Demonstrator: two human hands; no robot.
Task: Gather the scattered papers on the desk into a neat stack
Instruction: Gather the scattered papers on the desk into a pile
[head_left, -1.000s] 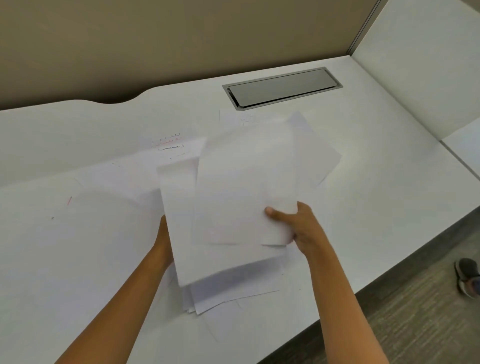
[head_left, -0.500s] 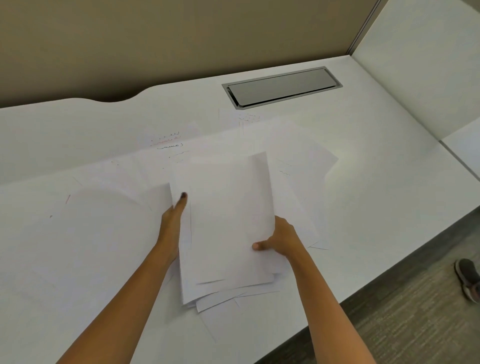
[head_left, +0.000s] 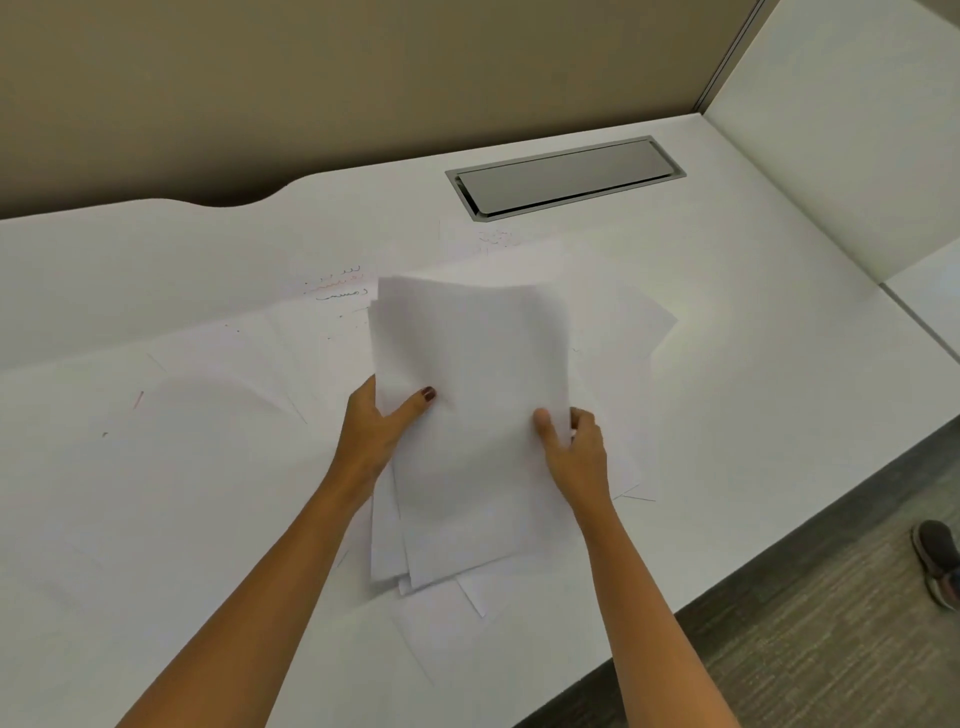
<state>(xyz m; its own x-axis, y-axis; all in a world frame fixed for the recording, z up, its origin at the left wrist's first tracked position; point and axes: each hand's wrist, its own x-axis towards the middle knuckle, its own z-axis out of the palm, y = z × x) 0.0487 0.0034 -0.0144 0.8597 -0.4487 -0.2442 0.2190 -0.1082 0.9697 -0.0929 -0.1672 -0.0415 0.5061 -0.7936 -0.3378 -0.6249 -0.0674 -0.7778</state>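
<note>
Now we are squaring the bundle of papers (head_left: 467, 415), which was fanned a moment ago; left hand (head_left: 371, 431) and right hand (head_left: 574, 452) are gripping its sides above the table (head_left: 753, 364), loose sheets (head_left: 208, 364) remaining around it.

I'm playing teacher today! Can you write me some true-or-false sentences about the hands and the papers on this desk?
1. Both hands hold the bunch of papers. True: the left hand grips its left edge, the right hand its right edge.
2. The desk is black. False: it is white.
3. More loose sheets lie flat on the desk. True.
4. The metal cable hatch is covered by papers. False: it is bare, beyond the papers.
5. A shoe shows on the floor. True.
</note>
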